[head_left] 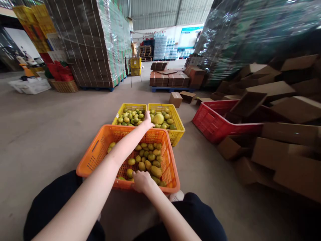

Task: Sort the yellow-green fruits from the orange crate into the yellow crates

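Note:
My left hand point(148, 120) reaches across to the two yellow crates, thumb up and fingers apart. A large yellow-green fruit point(158, 118) is right beside its palm, over the right yellow crate point(178, 134); I cannot tell whether they touch. Mangoes also fill the left yellow crate point(116, 117). Nearer to me stands an orange crate point(173, 167), with mangoes point(147, 164) mostly on its right side. Over its near rim, my right hand point(142, 181) has its fingers curled inward, close to a mango point(129, 173). What those fingers hold, if anything, is hidden.
A red crate point(210, 125) and a heap of cardboard boxes point(283, 144) lie to the right. Wrapped pallet stacks point(85, 43) rise at both sides. Further off, flat cardboard point(169, 78) sits on a blue pallet point(160, 89), with a small box point(176, 99) in front.

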{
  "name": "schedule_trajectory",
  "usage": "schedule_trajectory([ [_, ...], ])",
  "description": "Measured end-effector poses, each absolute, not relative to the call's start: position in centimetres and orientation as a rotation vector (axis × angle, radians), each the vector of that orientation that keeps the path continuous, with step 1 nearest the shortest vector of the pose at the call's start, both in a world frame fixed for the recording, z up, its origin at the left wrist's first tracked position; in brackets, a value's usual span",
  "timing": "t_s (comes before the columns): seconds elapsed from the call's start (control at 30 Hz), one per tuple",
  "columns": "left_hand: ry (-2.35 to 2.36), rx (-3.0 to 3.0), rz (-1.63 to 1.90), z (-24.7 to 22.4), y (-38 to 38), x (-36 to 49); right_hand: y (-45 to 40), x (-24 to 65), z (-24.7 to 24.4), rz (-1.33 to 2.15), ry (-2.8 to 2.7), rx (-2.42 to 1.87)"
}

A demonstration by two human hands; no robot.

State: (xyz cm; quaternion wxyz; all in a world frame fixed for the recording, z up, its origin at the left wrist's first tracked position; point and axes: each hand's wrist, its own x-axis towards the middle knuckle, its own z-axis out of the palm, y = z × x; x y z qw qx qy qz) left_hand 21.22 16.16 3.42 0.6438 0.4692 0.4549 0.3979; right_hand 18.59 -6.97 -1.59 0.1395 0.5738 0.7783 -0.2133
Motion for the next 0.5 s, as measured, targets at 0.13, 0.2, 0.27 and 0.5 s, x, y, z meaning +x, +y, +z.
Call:
schedule_trajectory([
  [0.13, 1.111, 1.043, 0.834, 5.5, 17.9, 20.7, -6.8, 18.4, -1.8, -0.577, 2.254, 1.698],
  [0.2, 1.193, 1.039, 0.786, 3.6, 16.5, 17.8, -6.9, 18.2, -1.9, -0.571, 2.257, 1.707],
  [0.27, 1.336, 1.007, 0.704, 0.1, 14.5, 13.7, -6.9, 17.9, -1.9, -0.579, 2.268, 1.703],
  [0.5, 1.705, 0.881, 0.232, -13.2, 7.4, 2.0, -6.5, 17.7, -1.3, -0.647, 2.244, 1.702],
])
